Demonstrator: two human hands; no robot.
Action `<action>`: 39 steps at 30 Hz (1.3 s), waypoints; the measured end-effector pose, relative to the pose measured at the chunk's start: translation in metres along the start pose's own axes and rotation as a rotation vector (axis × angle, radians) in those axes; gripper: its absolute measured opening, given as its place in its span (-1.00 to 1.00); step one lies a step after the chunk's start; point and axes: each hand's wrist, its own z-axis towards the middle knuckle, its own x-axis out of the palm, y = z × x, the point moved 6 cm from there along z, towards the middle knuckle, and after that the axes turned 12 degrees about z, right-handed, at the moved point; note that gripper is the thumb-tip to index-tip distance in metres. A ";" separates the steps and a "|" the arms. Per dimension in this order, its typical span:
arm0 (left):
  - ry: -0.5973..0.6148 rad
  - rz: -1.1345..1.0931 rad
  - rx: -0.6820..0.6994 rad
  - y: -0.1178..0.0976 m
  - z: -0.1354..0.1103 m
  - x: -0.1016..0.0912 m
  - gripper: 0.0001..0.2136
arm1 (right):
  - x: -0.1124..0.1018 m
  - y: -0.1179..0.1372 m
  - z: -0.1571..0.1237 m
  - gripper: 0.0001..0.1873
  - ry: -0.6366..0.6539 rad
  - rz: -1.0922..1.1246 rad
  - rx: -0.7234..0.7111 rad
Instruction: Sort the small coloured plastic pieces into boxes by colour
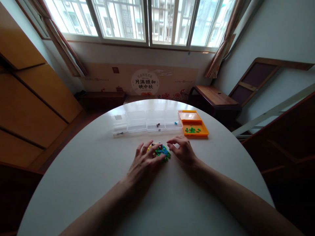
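Heap of tiny coloured plastic pieces (162, 152), green, blue and yellow, lying mid-tabletop (98, 170) between both hands. Left hand (145, 160) flat and spread, fingertips resting on the heap's left edge, gripping nothing. Right hand (182, 150) arched, fingertips down just beside the heap's right edge; impossible to tell whether pinching a piece. Beyond, a row of clear plastic boxes (137, 122) with a few pieces inside, and an orange tray (195, 126) with green ones. Likely light, hard and slick, prone to scatter: best pinched singly by the sides between thumb and fingertip.
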 end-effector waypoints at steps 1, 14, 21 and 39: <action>-0.006 -0.003 -0.002 0.001 0.000 0.000 -0.73 | 0.000 0.001 0.000 -0.91 -0.001 -0.004 -0.005; -0.111 -0.116 -0.084 0.009 0.001 -0.005 -0.91 | 0.005 0.010 -0.006 -0.93 0.041 -0.053 -0.076; -0.241 -0.150 -0.080 0.010 0.000 -0.017 -0.95 | 0.014 0.021 -0.009 -0.92 0.197 0.108 -0.135; -0.284 -0.131 -0.110 0.009 -0.001 -0.022 -0.92 | 0.020 0.021 -0.007 -0.95 0.234 0.010 -0.226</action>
